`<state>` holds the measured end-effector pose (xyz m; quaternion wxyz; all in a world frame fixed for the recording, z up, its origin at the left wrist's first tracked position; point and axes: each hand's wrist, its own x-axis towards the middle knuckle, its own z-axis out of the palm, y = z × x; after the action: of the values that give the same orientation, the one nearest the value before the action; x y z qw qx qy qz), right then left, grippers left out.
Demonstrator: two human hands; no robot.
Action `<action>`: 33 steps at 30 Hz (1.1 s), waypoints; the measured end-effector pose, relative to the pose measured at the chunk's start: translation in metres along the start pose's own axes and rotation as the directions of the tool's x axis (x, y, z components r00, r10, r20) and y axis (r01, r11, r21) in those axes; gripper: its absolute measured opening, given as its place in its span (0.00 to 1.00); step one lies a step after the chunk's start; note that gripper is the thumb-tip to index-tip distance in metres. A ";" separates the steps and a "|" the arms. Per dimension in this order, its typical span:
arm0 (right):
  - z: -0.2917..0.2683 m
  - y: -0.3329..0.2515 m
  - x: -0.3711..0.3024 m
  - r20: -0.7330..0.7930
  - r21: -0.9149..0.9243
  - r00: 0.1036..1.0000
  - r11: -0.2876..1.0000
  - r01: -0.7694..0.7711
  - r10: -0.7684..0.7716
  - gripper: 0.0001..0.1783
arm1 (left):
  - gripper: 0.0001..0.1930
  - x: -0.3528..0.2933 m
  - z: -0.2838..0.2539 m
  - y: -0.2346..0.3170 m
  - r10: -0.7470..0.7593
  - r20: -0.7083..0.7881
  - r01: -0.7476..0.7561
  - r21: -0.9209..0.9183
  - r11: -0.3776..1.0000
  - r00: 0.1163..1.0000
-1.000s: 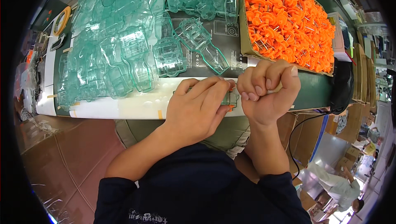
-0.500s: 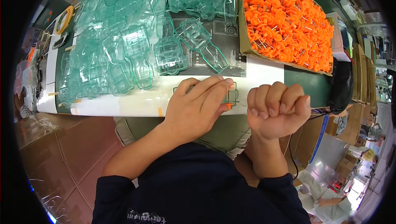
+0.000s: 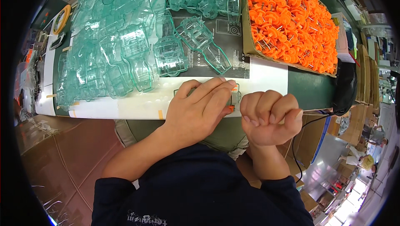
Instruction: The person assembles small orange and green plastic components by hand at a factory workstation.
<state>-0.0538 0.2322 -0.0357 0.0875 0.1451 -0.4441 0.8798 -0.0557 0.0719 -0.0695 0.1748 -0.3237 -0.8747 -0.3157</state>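
Clear, green-tinted plastic shows as a small moulded shell with orange bits, lying at the desk's front edge on a long white sheet. Our left hand is bent over it, fingers on its far side and thumb on its near side, hiding most of it. Our right hand is curled into a loose fist just right of it; we cannot tell whether anything is inside, or whether it touches the shell. We judge the shell light, stiff and slick, liable to skid or crack under a hard squeeze, so best gripped by its long side walls. Farther in, a similar loose shell rests on a black printed sheet. Toward the desk's left edge spreads a heap of clear green shells; toward its right edge, a brown cardboard box brims with orange plastic discs with metal pins.
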 end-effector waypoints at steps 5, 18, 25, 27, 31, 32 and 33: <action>0.009 0.003 0.003 -0.117 -0.018 0.993 1.000 0.018 -0.020 0.26 | 0.19 0.001 0.001 -0.001 -0.010 0.012 0.010 -0.001 1.000 1.000; -0.032 -0.023 0.020 -0.254 0.425 0.932 0.896 -0.131 0.257 0.25 | 0.15 0.013 -0.020 0.007 0.072 0.077 -0.076 0.047 0.996 0.994; -0.077 -0.017 -0.003 -0.060 0.661 0.968 0.737 -0.145 0.243 0.25 | 0.24 0.102 -0.067 -0.021 0.190 0.039 -0.191 0.023 0.981 0.981; -0.085 -0.014 -0.005 -0.042 0.649 0.975 0.747 -0.140 0.219 0.25 | 0.25 0.160 -0.089 -0.045 0.101 0.086 -0.111 0.126 0.986 0.991; -0.077 -0.008 0.001 0.083 0.625 0.977 0.753 -0.204 0.196 0.25 | 0.23 0.232 -0.091 -0.162 -0.040 -0.029 0.047 0.322 0.946 0.999; -0.074 -0.007 0.001 0.103 0.634 0.975 0.743 -0.216 0.196 0.25 | 0.24 0.233 -0.091 -0.188 -0.013 -0.086 0.047 0.397 0.917 0.996; -0.077 -0.008 -0.001 0.091 0.636 0.977 0.744 -0.205 0.191 0.25 | 0.24 0.237 -0.090 -0.174 0.001 -0.075 0.028 0.388 0.921 0.997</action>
<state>-0.0644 0.2995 -0.0732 -0.0655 0.1269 -0.1302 0.9812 -0.3369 0.0167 0.0416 0.2655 -0.2645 -0.9151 -0.1487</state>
